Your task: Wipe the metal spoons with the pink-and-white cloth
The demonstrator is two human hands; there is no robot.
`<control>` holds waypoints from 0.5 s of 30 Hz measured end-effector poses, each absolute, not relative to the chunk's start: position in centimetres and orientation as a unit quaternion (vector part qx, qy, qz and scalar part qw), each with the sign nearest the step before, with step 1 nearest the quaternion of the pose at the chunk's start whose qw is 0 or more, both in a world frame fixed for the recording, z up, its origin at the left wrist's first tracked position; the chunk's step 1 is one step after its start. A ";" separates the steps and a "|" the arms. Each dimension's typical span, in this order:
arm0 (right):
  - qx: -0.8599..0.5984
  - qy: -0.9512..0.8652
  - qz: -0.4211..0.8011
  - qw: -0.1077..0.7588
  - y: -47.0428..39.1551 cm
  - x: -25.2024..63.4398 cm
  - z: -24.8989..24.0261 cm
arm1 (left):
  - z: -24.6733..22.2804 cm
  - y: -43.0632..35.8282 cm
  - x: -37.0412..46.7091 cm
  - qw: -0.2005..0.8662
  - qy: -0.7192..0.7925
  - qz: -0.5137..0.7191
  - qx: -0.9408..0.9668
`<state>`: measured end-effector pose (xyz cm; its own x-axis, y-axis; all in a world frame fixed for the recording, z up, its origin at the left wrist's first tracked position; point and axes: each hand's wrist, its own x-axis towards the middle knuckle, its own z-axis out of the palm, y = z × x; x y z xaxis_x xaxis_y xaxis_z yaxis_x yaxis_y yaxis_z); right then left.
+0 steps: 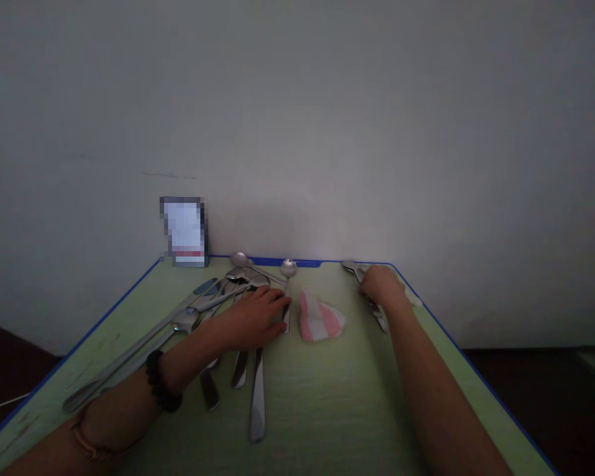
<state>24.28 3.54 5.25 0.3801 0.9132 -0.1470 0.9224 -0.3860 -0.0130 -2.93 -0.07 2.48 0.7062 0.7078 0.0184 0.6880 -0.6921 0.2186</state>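
My left hand reaches over a loose group of metal cutlery, its fingers and thumb closed about the handle of a round-bowled spoon. Under and beside this hand lie several more spoons and long handles, some partly hidden by my forearm. On the right, my right hand is closed over a small stack of spoons; its fingertips are mostly hidden. Between my hands rests a crumpled pink-and-white cloth, touched by neither.
The light green table has a blue edge and stands against a plain wall. A blurred-out upright device leans at the back left corner. Something pale lies beyond my right wrist near the right edge.
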 end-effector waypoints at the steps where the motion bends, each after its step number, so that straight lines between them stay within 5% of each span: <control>1: 0.830 0.553 -0.066 0.036 3.5 24.2 5.3 | 2.5 -0.1 -2.9 0.098 0.379 0.052 0.919; 10: 0.827 0.559 -0.045 0.035 3.1 23.4 6.6 | 2.8 0.2 -3.2 0.113 0.377 0.046 0.918; 15: 0.684 0.721 -0.110 -0.005 2.5 20.1 8.0 | 2.3 1.6 -3.7 0.101 0.382 0.108 0.912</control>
<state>20.09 2.46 8.01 -0.0629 0.9878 -0.1423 0.9855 0.0389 -0.1651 -3.69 1.55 2.29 0.6854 0.7183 0.1192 0.6748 -0.6882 0.2665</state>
